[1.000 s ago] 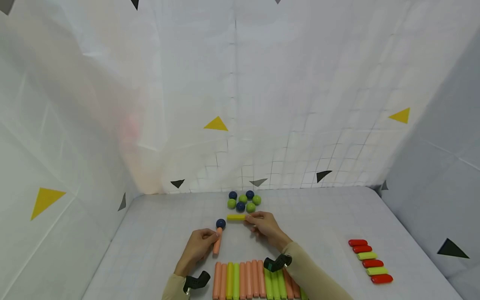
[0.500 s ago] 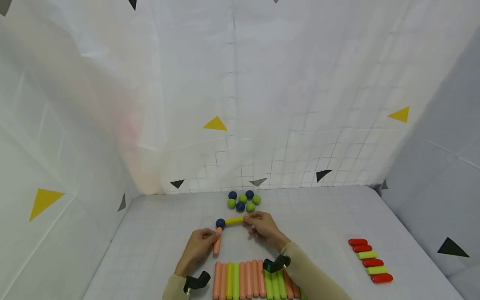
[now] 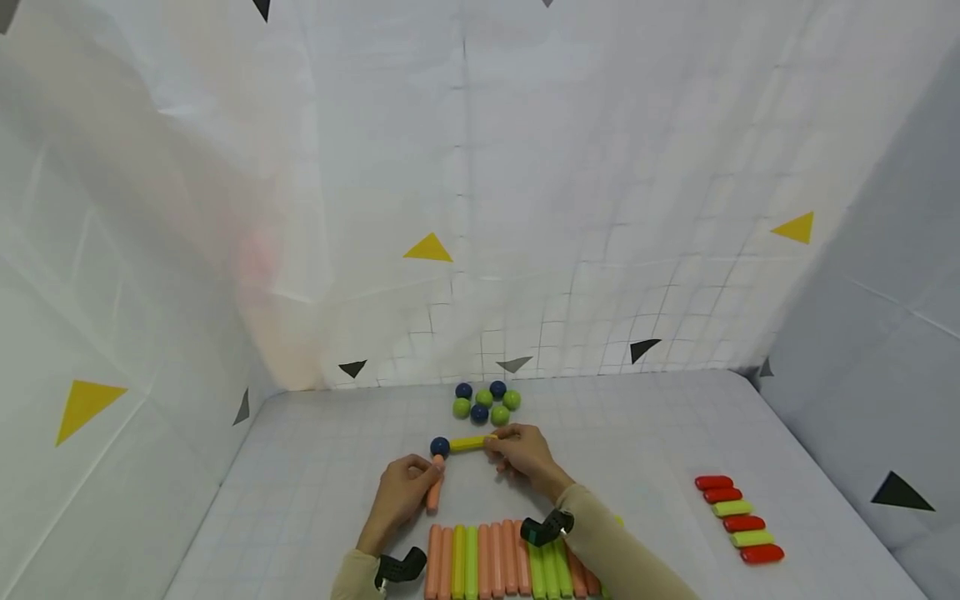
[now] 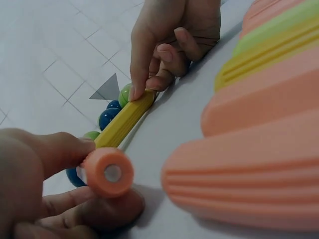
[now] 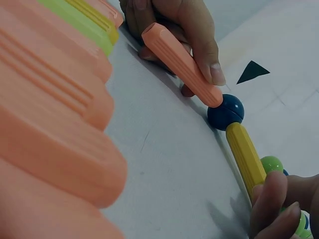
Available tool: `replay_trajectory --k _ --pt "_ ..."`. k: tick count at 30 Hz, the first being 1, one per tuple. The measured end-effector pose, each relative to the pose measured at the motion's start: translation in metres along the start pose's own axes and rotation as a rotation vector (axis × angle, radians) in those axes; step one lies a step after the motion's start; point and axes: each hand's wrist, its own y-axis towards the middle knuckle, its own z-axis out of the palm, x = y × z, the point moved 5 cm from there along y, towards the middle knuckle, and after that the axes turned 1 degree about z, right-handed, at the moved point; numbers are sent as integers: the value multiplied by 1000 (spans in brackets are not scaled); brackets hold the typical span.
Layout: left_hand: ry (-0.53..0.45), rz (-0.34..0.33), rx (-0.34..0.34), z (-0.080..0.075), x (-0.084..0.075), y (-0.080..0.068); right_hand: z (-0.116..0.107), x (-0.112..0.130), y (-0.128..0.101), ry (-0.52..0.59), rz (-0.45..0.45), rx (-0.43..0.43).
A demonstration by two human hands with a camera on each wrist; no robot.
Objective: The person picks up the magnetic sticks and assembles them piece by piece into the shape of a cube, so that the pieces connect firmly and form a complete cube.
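In the head view my left hand (image 3: 401, 493) pinches an orange magnetic rod (image 3: 434, 497) between thumb and fingers. The rod's far end touches a dark blue ball (image 3: 440, 447). My right hand (image 3: 528, 457) pinches the right end of a yellow magnetic rod (image 3: 467, 443), whose left end meets the same ball. The right wrist view shows both rods joined to the blue ball (image 5: 226, 112) at an angle, the orange rod (image 5: 182, 64) on one side and the yellow rod (image 5: 245, 155) on the other. A pale round tip of the orange rod (image 4: 110, 172) faces the left wrist camera.
Several green and blue balls (image 3: 483, 399) cluster behind the hands. A row of long orange, yellow and green rods (image 3: 497, 560) lies at the table's near edge, partly under the right forearm. Short red and green rods (image 3: 744, 523) lie at the right. White sheeting (image 3: 600, 167) surrounds the table.
The yellow rod has moved slightly left, from apart from the blue ball to touching it, carried by my right hand. My left hand keeps its hold on the orange rod.
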Motion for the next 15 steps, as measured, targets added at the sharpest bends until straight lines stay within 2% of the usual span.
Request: replay_trajectory --k 4,10,15 --pt "-6 4 -9 2 -1 -1 -1 -1 0 -10 -8 -17" --pt "-12 45 -20 3 0 -3 -1 -1 0 -24 -36 -21" --pt "-7 63 -20 4 0 -3 -1 -1 2 -5 -9 -65"
